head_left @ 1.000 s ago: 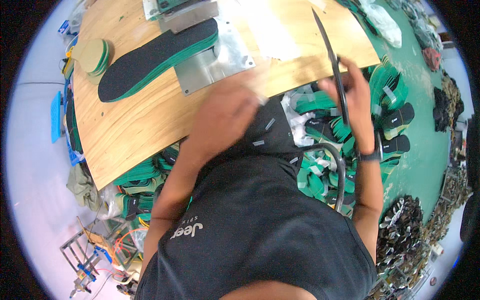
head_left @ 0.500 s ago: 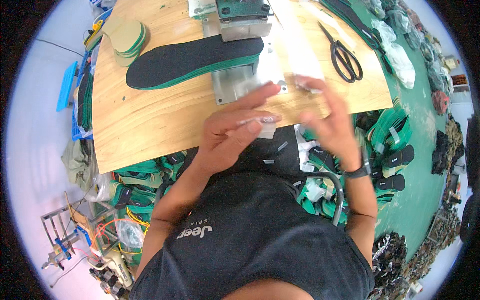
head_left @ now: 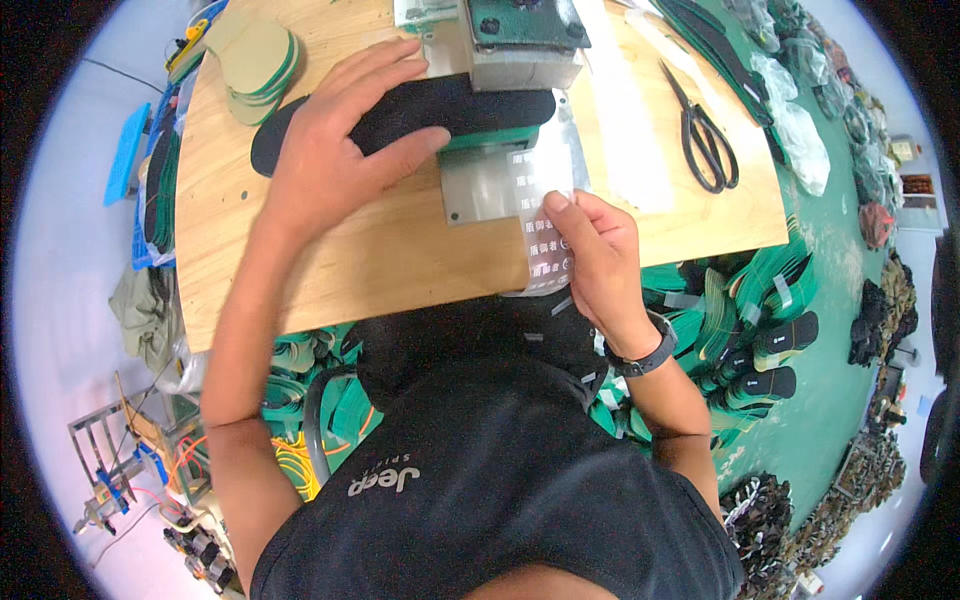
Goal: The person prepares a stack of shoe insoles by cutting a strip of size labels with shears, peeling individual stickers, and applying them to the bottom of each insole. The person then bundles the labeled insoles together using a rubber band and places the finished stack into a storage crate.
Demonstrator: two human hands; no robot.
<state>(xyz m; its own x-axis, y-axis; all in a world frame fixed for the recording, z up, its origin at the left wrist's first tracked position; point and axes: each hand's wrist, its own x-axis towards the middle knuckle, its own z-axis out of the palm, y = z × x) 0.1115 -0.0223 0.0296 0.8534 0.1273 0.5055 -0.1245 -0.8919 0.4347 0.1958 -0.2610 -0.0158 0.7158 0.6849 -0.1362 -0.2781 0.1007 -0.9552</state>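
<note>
A black insole (head_left: 470, 105) with a green layer beneath lies across the table, its right end on the metal base of a press. My left hand (head_left: 335, 135) is spread over its left part, fingers stretched toward the far edge and thumb along the near edge. The hand hides some of the insole. Between thumb and fingers, my right hand (head_left: 600, 245) pinches a clear strip of transfer labels (head_left: 542, 240) with rows of white print. This strip hangs over the table's near part, its upper end overlapping the metal base plate (head_left: 480, 190).
The press head (head_left: 525, 45) stands above the insole's right end. Black-handled scissors (head_left: 708, 145) lie on the right side of the wooden table (head_left: 400, 275). Beige insole pieces (head_left: 250, 60) are stacked at the far left. Bundles of green-and-black insoles (head_left: 765, 350) lie below the table's right edge.
My left hand has moved left and away from me onto the insole. My right hand has come lower and inward and now shows the label strip spread out. The view has shifted slightly.
</note>
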